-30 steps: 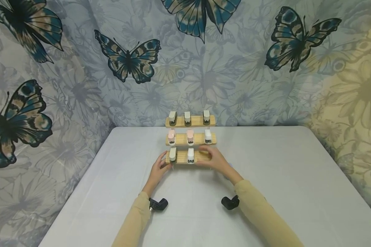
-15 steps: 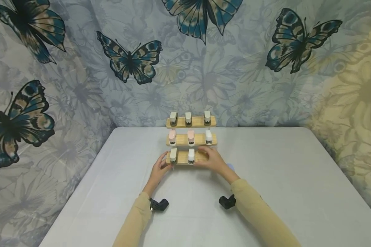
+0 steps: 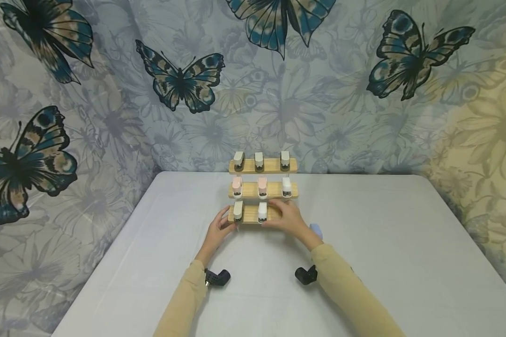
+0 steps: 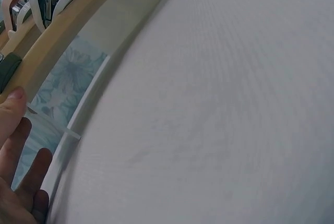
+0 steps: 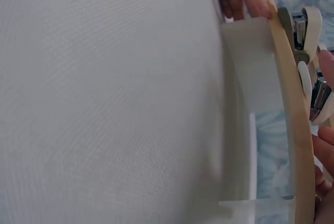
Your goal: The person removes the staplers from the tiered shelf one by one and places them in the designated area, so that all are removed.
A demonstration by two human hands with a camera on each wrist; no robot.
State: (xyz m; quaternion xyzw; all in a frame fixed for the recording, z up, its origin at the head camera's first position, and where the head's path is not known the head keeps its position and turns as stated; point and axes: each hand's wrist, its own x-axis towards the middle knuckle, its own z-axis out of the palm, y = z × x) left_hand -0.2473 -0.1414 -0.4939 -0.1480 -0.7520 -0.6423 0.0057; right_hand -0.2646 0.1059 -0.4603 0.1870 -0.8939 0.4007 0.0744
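A three-tier wooden rack [image 3: 250, 214] bears several mini staplers at the back middle of the table. My left hand [image 3: 215, 235] grips the left end of its lowest shelf; in the left wrist view the thumb lies at the shelf's edge, with the other fingers lower. Beside that hand sits a cream stapler [image 3: 238, 211]. My right hand [image 3: 293, 221] reaches in from the right, thumb at the front and forefinger at the back of the white stapler [image 3: 263, 212] at the middle of this shelf. In the right wrist view its fingers are partly cut off by the frame.
Two pink staplers [image 3: 262, 186] and a white one [image 3: 286, 186] stand on the middle shelf, three cream ones [image 3: 259, 160] on top. A lavender-blue thing [image 3: 316, 230] lies behind my right wrist on the white table [image 3: 383, 243]. Butterfly-patterned cloth [image 3: 291, 112] hangs behind.
My right hand has moved slightly left along the lowest shelf, up to the white stapler. More of the lavender-blue thing shows. My left hand keeps its place on the rack.
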